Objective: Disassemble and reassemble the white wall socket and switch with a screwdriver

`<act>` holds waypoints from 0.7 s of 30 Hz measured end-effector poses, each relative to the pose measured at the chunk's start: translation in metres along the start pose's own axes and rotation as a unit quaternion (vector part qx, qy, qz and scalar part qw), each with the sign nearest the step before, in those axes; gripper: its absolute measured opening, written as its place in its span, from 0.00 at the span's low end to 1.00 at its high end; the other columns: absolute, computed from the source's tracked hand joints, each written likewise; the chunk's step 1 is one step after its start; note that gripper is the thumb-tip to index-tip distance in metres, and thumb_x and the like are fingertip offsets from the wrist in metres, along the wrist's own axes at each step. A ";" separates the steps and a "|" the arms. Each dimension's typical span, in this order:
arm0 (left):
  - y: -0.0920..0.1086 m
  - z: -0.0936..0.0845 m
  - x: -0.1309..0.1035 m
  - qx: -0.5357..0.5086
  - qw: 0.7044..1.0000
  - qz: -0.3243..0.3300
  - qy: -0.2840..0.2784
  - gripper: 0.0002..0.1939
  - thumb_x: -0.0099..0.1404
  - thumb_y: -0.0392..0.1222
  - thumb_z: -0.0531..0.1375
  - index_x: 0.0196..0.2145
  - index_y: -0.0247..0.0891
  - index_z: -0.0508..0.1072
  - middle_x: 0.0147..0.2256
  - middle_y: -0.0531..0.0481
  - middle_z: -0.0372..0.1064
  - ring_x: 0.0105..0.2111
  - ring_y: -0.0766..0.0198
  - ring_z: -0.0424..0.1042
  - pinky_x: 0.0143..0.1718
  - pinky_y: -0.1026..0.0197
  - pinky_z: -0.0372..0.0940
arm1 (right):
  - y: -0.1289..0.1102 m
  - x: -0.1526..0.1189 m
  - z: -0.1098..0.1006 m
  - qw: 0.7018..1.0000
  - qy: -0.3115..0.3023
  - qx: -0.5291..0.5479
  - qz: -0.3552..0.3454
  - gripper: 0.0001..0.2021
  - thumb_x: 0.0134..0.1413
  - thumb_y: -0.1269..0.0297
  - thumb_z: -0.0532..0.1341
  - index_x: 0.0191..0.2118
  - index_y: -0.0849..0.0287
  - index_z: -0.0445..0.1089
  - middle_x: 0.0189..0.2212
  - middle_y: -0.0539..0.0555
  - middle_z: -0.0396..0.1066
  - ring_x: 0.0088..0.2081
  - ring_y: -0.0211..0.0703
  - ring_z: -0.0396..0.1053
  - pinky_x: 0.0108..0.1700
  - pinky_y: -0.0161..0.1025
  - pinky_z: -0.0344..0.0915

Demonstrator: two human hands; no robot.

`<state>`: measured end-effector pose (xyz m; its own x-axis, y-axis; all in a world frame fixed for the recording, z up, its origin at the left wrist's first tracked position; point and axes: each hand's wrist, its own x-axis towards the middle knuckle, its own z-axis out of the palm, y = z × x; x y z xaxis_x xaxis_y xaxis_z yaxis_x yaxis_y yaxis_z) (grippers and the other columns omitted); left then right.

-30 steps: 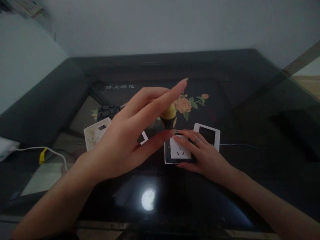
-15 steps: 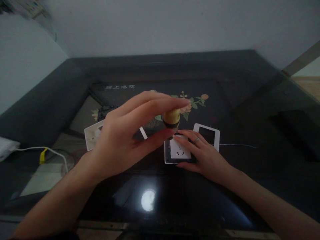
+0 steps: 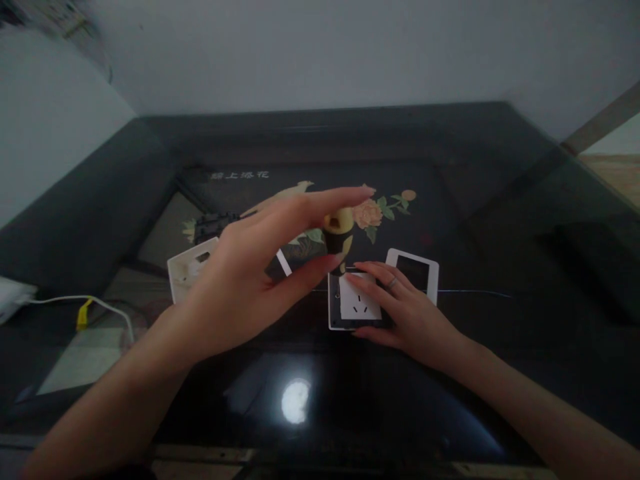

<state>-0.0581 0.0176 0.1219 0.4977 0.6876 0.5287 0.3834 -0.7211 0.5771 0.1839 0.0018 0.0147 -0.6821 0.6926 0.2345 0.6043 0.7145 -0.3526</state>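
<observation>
My left hand (image 3: 250, 273) grips a stubby screwdriver (image 3: 339, 237) with a yellow and black handle, thumb on the near side and fingers over the top. The tool stands upright over the upper left edge of a white socket panel (image 3: 359, 303) in a dark-faced box; its tip is hard to see. My right hand (image 3: 407, 310), with a ring on one finger, holds the box from the right, fingers on its top and thumb at the near edge. Just behind that hand lies a white frame (image 3: 433, 273).
An open white box (image 3: 187, 267) sits partly behind my left wrist, with a black part (image 3: 210, 225) beyond it. A white adapter (image 3: 13, 298) with a cable and yellow tag lies far left. A dark flat object (image 3: 597, 267) is at right.
The fingers of my left hand have shifted and lifted slightly on the screwdriver, and its handle looks turned, showing more black. My right hand has stayed on the socket box.
</observation>
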 end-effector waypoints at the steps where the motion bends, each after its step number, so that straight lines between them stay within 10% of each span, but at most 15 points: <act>1: 0.000 -0.001 0.000 -0.025 0.999 -0.008 -0.025 0.26 0.68 0.33 0.60 0.62 0.46 0.64 0.59 0.50 0.69 0.55 0.57 0.72 0.54 0.55 0.71 | 0.000 0.000 0.000 1.000 0.002 0.000 -0.001 0.34 0.55 0.56 0.67 0.63 0.64 0.58 0.62 0.69 0.59 0.62 0.64 0.58 0.58 0.63 0.66; 8: -0.003 0.004 0.003 0.108 0.990 0.070 0.062 0.21 0.64 0.36 0.66 0.53 0.46 0.72 0.43 0.52 0.74 0.41 0.63 0.75 0.45 0.60 0.73 | -0.001 0.000 0.000 1.000 0.005 0.002 -0.003 0.34 0.55 0.56 0.66 0.63 0.64 0.58 0.62 0.69 0.59 0.62 0.63 0.58 0.59 0.62 0.65; 15: 0.003 -0.002 0.002 -0.035 0.999 -0.026 -0.014 0.23 0.68 0.32 0.59 0.59 0.44 0.67 0.56 0.47 0.70 0.55 0.57 0.71 0.54 0.54 0.70 | 0.000 0.000 0.001 1.000 0.001 0.003 0.004 0.34 0.55 0.55 0.66 0.64 0.63 0.57 0.62 0.69 0.59 0.62 0.63 0.58 0.59 0.64 0.65; 21: -0.006 0.005 0.005 0.138 0.982 0.103 0.074 0.16 0.64 0.38 0.65 0.50 0.43 0.74 0.40 0.49 0.72 0.38 0.62 0.74 0.39 0.62 0.73 | 0.000 0.000 0.001 1.000 0.002 0.020 0.010 0.33 0.56 0.55 0.65 0.64 0.59 0.57 0.63 0.67 0.59 0.63 0.63 0.58 0.59 0.65 0.65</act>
<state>-0.0543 0.0246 0.1178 0.4758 0.5142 0.7136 0.4923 -0.8280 0.2684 0.1835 0.0018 0.0142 -0.6682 0.7076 0.2299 0.6014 0.6956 -0.3929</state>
